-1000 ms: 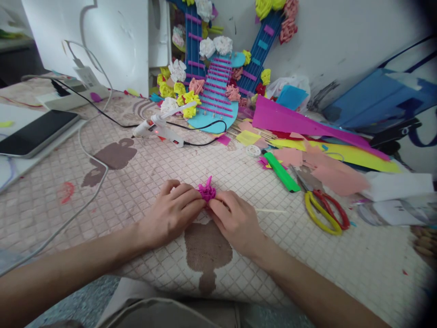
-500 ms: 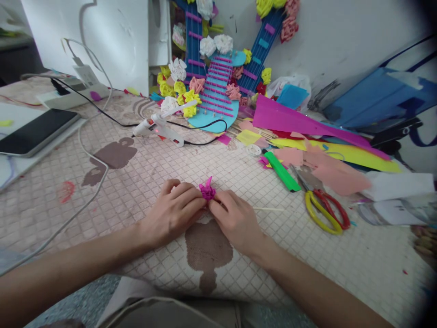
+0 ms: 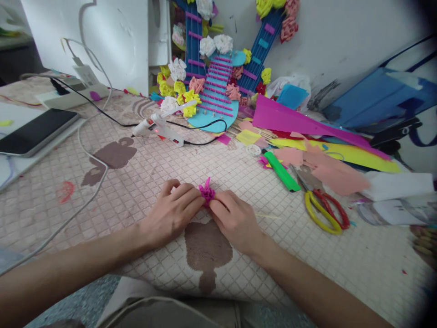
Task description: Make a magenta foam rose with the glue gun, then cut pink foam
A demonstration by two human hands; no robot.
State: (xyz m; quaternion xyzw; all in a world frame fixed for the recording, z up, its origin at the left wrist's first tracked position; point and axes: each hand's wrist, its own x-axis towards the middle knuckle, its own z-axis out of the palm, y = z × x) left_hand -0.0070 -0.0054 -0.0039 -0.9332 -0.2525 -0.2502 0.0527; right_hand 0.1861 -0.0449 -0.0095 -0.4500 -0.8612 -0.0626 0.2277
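A small magenta foam flower (image 3: 206, 192) sits on the quilted table cover (image 3: 143, 168) near the front middle. My left hand (image 3: 172, 213) pinches it from the left, fingers closed on it. My right hand (image 3: 235, 219) pinches it from the right, thumb and fingers pressed to its base. Both wrists rest on the cover. A thin wooden stick (image 3: 269, 214) lies just right of my right hand.
A white glue gun (image 3: 159, 127) with a black cord lies behind. Green marker (image 3: 282, 171) and yellow-red scissors (image 3: 322, 208) lie right. Coloured foam sheets (image 3: 300, 123), flower-covered blue guitar shapes (image 3: 218, 77), a phone (image 3: 34, 132) and a power strip (image 3: 68, 93) fill the edges.
Both hands stay on the magenta flower; the fingers shifted only slightly, turning it a little. Nothing else moved.
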